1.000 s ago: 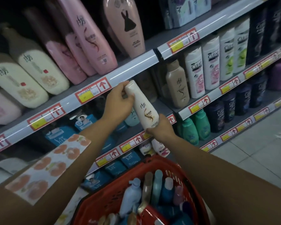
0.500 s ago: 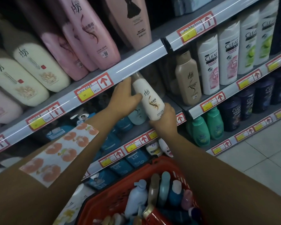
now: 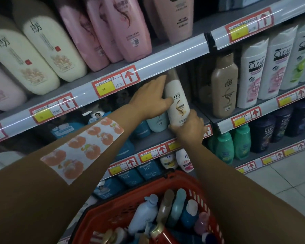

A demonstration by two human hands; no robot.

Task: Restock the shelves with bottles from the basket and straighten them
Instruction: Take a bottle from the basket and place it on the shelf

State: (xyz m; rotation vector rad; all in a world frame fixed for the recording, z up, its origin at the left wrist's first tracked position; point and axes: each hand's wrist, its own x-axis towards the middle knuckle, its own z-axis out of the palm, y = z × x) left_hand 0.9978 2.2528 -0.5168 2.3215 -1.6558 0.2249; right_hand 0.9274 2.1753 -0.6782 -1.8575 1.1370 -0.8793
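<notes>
Both hands are on one white bottle, which is tilted with its cap going under the edge of the upper shelf. Left hand lies against the left side of the bottle, its fingers almost straight along the body and the thumb pressing on the front, so it is steadying more than gripping. Right hand takes the bottle from below, with fingers curled around its base. The bottle is over the front part of the middle shelf, just left of the divider; whether its base already touches the shelf I cannot tell, because the right hand hides it.

To the right of the divider stands a brown bottle of the same brand, and next to it white Clear bottles in a row. Behind the left hand a pale teal bottle is on the same shelf.

I judge the task is only in its early or middle part. The red basket below is holding several bottles, among them a light blue one, so many placings are left. This bottle must be stood upright and its label turned to the front. The straightening of neighbours is also not done as far as I can see.
</notes>
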